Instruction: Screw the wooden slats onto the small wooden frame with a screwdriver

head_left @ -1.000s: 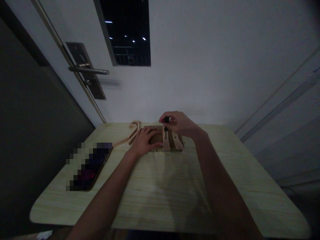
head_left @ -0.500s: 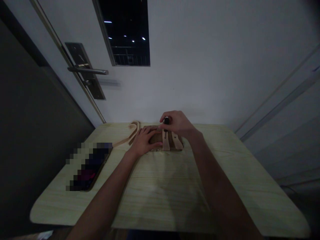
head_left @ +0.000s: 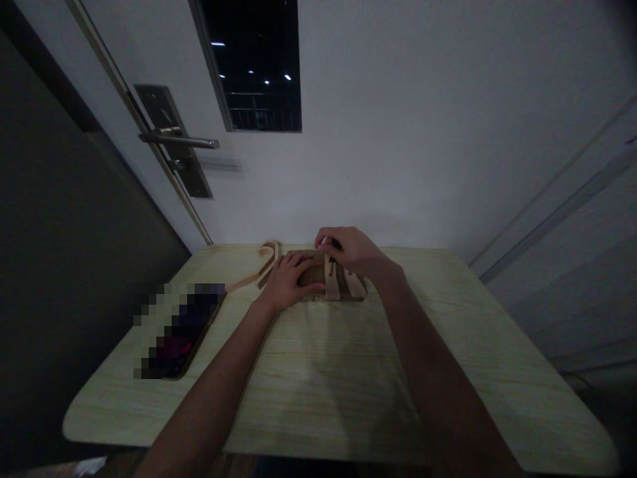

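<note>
A brown sandal (head_left: 311, 271) with tan straps (head_left: 332, 285) lies across the back of the table. Its long loose strap (head_left: 243, 281) curls up on the left. My left hand (head_left: 286, 282) grips the sandal's left part from above, thumb on the near side and fingers over the far side. Above the middle strap, my right hand (head_left: 353, 249) is closed round a small black-handled tool (head_left: 336, 244). A thin dark shaft seems to point down at the strap; the tip and exact kind of tool cannot be made out.
The pale wooden table (head_left: 298, 392) stands against a white door with a metal handle (head_left: 184, 141) and a dark window (head_left: 259, 66). A phone (head_left: 194, 332), partly pixelated, lies at the left of the table.
My right hand has dipped slightly and the black handle has tilted, now more hidden by the fingers. My left hand stays on the sandal. The view has shifted slightly.
</note>
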`<move>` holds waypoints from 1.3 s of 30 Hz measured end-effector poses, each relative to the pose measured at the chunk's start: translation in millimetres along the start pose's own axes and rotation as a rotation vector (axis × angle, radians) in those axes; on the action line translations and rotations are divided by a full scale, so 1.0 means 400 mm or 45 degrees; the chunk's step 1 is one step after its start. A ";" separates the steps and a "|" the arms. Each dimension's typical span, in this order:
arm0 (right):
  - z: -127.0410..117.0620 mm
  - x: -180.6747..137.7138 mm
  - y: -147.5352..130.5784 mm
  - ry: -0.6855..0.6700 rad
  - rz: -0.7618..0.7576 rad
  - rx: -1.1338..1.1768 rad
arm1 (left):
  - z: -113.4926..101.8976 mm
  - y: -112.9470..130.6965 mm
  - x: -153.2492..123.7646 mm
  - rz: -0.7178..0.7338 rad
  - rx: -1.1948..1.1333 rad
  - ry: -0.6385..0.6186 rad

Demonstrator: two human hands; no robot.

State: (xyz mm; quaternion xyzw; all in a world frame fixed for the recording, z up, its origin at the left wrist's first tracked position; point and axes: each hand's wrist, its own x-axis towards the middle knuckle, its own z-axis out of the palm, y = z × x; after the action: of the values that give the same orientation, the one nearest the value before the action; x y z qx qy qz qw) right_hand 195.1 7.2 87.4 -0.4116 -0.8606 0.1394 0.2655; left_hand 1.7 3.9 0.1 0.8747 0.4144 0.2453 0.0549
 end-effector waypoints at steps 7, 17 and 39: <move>-0.015 -0.010 -0.027 -0.130 0.064 -0.047 | -0.001 0.000 0.001 0.024 -0.003 0.017; -0.014 -0.015 -0.005 -0.069 0.157 0.012 | -0.006 0.007 0.002 -0.013 -0.004 -0.017; -0.006 -0.012 -0.015 -0.098 0.181 -0.022 | 0.000 -0.001 0.002 0.010 -0.005 0.004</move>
State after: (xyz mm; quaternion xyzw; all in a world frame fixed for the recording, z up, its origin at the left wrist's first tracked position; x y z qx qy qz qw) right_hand 195.1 -0.4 90.5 -0.4684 -0.8399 0.1662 0.2180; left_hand 1.7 4.8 0.3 0.8759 0.4105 0.2476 0.0548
